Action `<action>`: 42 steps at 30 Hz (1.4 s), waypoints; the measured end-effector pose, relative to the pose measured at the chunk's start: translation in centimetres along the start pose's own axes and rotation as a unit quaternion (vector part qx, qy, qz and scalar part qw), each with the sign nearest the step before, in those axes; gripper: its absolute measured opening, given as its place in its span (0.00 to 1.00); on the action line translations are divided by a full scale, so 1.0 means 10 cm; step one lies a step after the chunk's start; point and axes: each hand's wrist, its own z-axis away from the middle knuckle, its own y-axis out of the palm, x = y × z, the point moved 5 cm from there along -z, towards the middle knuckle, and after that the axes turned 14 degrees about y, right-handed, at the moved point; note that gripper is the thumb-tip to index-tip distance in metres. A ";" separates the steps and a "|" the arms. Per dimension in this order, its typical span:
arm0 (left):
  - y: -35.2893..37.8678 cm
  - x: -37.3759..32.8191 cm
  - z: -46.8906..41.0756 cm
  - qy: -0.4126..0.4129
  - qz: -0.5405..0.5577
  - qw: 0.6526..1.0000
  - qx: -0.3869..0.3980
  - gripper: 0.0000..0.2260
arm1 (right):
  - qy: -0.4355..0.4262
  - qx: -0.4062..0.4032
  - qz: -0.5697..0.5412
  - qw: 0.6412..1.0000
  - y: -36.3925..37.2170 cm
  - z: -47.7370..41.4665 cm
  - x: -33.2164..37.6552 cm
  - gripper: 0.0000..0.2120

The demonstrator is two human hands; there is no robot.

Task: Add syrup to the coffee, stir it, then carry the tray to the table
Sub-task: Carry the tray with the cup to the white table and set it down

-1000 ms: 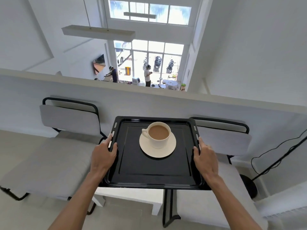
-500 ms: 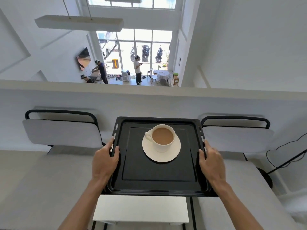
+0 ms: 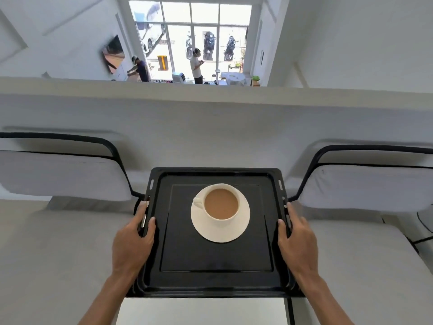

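White tabletop (image 3: 201, 310) showing at bottom centre, directly beneath the near edge of the black tray (image 3: 215, 256). Tray held level, square to the frame, midway between two grey chairs (image 3: 63, 174). Left hand (image 3: 132, 242) clamped on the left rim, right hand (image 3: 297, 242) on the right rim, thumbs over the lip, fingers (image 3: 141, 213) curled underneath. Saucer (image 3: 220, 228) just above tray centre, cup of coffee (image 3: 221, 204) on it, handle pointing left. Likely next: straight down.

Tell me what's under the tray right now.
A white table top shows just below the black tray's near edge, between both hands. Whatever lies directly beneath the tray is covered; contact can't be judged.
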 end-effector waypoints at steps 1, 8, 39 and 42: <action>0.12 0.10 0.00 -0.006 0.004 1.000 0.003 0.23 | 0.007 0.001 0.000 1.000 0.13 -0.02 -0.08 0.26; 0.98 0.76 0.00 -0.052 0.014 0.999 0.005 0.21 | 0.066 0.008 0.008 0.998 0.99 -0.16 -0.69 0.26; 2.44 1.99 0.04 -0.033 -0.035 0.998 0.032 0.19 | 0.073 -0.006 0.034 0.997 2.65 -0.55 -1.63 0.25; 2.45 2.00 0.03 -0.035 -0.036 0.998 0.027 0.19 | 0.074 -0.015 0.047 0.996 2.64 -0.56 -1.63 0.25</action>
